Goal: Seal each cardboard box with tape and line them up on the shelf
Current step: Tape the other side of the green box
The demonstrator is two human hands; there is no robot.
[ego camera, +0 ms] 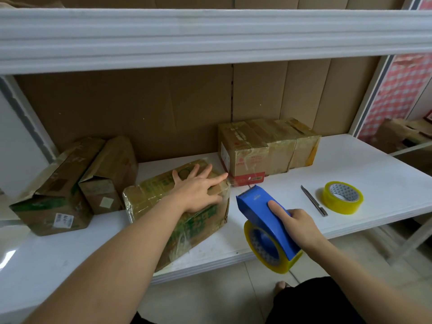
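Left hand [201,190]: flat on top of the middle box [177,213], fingers straight and spread, pressing down, nothing held.
Right hand [297,224]: grip closed round the blue tape gun [264,216], forefinger laid straight along its top; the gun hangs over the shelf's front edge, just right of the middle box, toothed end pointing to the back.
Tape: a yellow roll sits in the gun's lower end; a clear strand seems to run from the teeth toward the box corner, though it is faint.
Middle box: lies askew on the white shelf [350,164], wrapped in glossy tape.
Left boxes [70,183]: two, side by side at the shelf's left end, tilted.
Back boxes [268,148]: a taped row against the cardboard backing, right of centre.
Knife [314,201]: slim cutter lying on the shelf, right of the gun.
Spare roll [342,197]: yellow tape, flat, just beside the knife.
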